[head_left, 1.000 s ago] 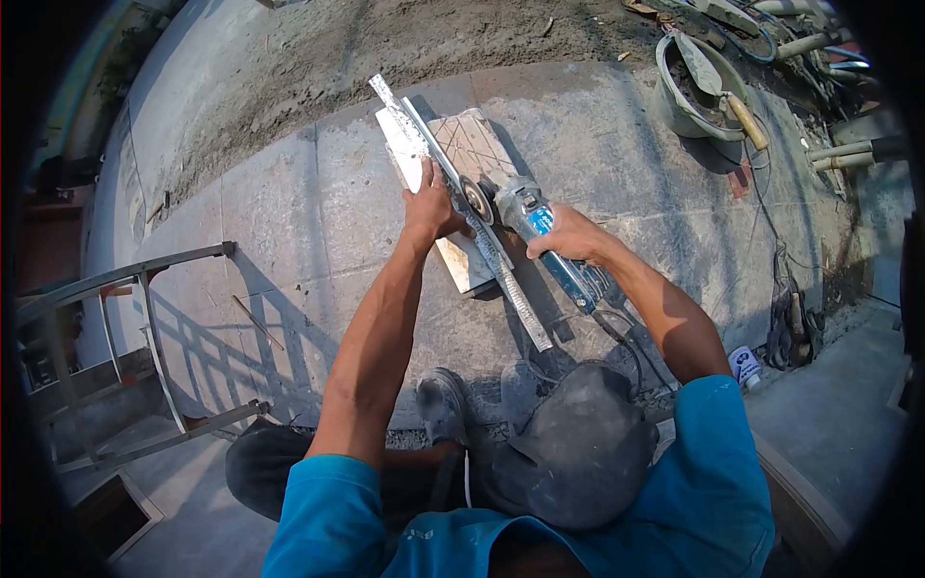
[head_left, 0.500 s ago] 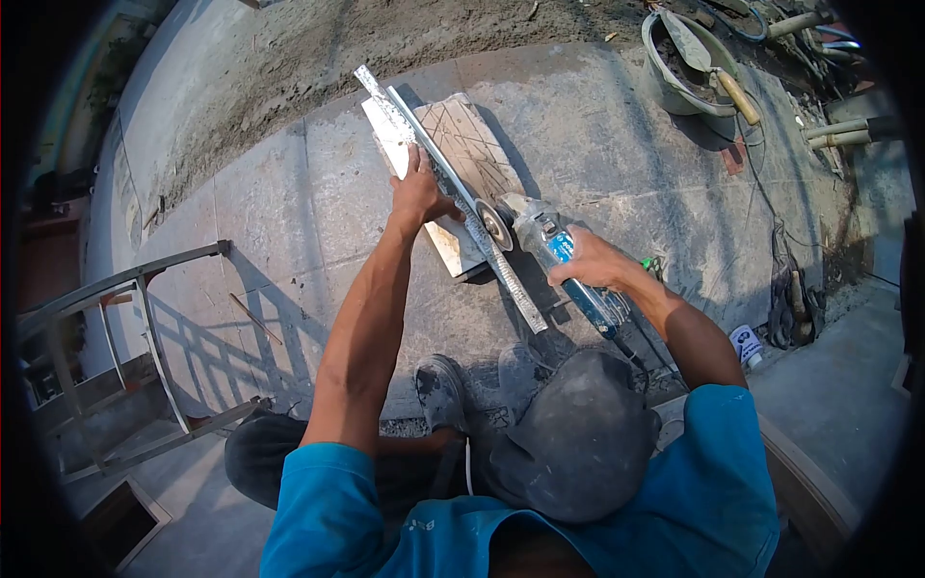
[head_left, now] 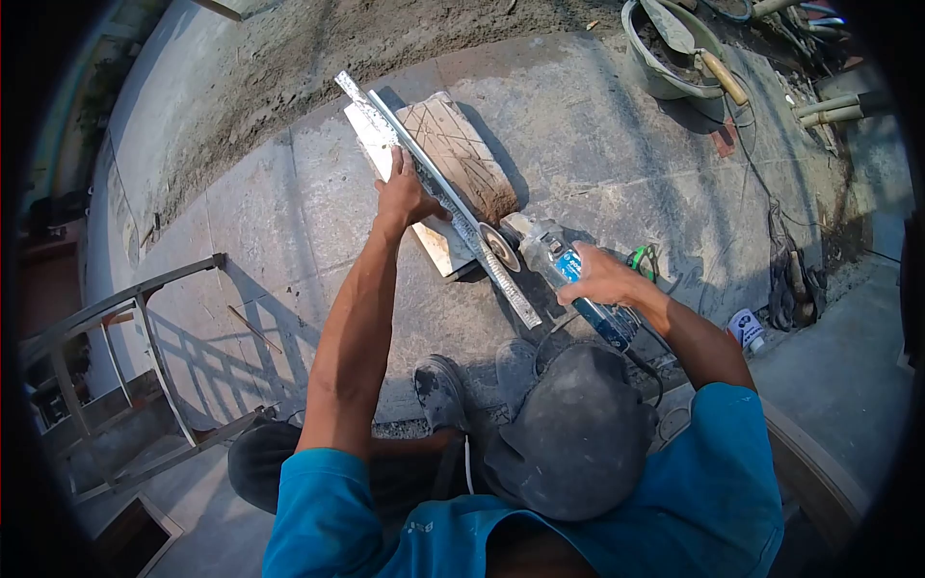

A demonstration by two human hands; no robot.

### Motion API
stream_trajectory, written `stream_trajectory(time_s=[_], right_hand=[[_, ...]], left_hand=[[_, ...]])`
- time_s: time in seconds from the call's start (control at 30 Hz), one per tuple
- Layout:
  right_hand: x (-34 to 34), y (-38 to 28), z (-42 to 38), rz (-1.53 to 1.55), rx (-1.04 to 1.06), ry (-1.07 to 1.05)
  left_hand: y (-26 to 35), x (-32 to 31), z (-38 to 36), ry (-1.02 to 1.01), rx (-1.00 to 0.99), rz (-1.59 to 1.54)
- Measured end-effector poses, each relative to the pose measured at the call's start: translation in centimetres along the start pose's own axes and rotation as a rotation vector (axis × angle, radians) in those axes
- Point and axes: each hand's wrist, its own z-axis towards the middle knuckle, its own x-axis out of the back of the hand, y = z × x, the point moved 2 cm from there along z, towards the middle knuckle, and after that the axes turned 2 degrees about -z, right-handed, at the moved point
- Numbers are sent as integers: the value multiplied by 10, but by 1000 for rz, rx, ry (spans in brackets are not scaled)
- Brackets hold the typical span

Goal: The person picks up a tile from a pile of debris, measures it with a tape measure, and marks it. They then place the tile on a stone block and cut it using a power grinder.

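A long perforated metal strip [head_left: 510,290] lies slanting across a pale board [head_left: 445,252] and a scored wooden block [head_left: 461,154]. My left hand [head_left: 406,197] presses on the strip, fingers spread along it and over the board. In my right hand [head_left: 602,276] is a blue angle grinder [head_left: 605,325], with fingers wrapped round its body. The grinder's disc [head_left: 499,248] is beside the strip's lower part, just past the block's near end; whether it touches the metal is not clear.
A bucket [head_left: 665,81] holding a trowel [head_left: 670,26] is at the upper right. On the left stands a metal frame [head_left: 159,371]. A white container [head_left: 746,329] and cables lie to the right. My shoes [head_left: 441,390] are below the strip.
The view has shifted a little. The grinder's disc now sits slightly lower along the strip, and my right hand has moved with it. My left hand stays on the strip.
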Motion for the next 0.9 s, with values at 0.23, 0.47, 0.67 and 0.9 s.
stream_trajectory(time_s=[0.23, 0.47, 0.67, 0.9], right_hand=[[1, -1, -3, -18, 15, 34], [-1, -1, 7, 17, 33, 62], [4, -12, 21, 39, 65, 79], [15, -35, 42, 97, 89, 37]], left_hand=[[-1, -1, 1, 13, 3, 8], [2, 0, -2, 28, 7, 2], [0, 1, -1, 10, -1, 2], [1, -1, -1, 34, 11, 9]])
